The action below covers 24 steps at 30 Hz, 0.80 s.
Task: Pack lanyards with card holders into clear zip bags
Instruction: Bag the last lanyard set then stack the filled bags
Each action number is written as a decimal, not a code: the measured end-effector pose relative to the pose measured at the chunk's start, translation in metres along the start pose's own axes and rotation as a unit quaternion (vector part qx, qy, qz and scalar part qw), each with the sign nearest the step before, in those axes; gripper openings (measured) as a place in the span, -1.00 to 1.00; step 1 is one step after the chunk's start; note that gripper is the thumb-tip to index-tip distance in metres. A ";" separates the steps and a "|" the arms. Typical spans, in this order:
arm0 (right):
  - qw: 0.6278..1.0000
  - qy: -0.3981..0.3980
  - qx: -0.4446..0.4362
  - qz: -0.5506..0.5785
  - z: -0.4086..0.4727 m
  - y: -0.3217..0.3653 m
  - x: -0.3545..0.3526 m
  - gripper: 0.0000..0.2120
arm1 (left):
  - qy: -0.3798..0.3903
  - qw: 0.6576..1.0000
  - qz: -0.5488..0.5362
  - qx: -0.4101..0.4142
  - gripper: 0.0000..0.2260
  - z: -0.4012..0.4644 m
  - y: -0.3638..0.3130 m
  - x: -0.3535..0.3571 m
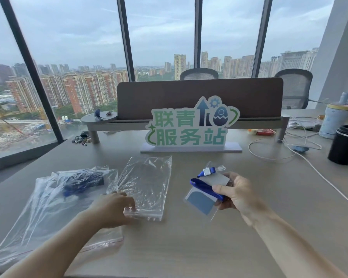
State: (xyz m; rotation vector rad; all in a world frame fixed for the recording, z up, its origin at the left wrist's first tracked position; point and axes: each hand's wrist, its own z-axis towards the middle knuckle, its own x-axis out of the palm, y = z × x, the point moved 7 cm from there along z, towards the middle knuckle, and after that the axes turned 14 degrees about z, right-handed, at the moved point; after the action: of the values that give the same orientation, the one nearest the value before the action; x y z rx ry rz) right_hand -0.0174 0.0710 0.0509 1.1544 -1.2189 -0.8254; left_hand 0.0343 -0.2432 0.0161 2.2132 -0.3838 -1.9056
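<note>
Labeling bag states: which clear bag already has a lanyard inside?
The crumpled bag at far left, showing blue strap through the plastic. The stack of bags under the left hand looks empty.

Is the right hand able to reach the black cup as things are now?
Probably not yet. The right hand already grips the card holder and lanyard, so it is occupied. The black cup stands far right on the desk, with only a white cable lying between.

zip bags point(147, 185): 2+ | lanyards point(206, 187): 2 | card holder point(201, 201): 1 | cups point(345, 144): 2 | chairs point(294, 87): 2
</note>
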 end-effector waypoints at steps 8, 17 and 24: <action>0.998 0.039 0.040 -0.030 -0.005 -0.008 0.001 -0.68 | -0.125 0.991 0.033 0.041 -0.78 0.018 -0.012 -0.013; 0.977 0.117 0.175 -0.024 -0.020 -0.030 -0.005 -0.72 | -0.169 0.964 -0.169 0.119 -0.67 0.028 -0.114 -0.048; 0.955 0.135 0.243 -0.103 -0.021 -0.063 -0.012 -0.75 | -0.222 0.935 -0.258 0.099 -0.70 0.032 -0.140 -0.069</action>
State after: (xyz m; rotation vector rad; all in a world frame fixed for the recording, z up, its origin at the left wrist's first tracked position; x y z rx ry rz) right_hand 0.0069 0.0703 -0.0123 1.7575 -1.1121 -0.5023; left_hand 0.0029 -0.0880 0.0318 2.1304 -0.0494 -2.7761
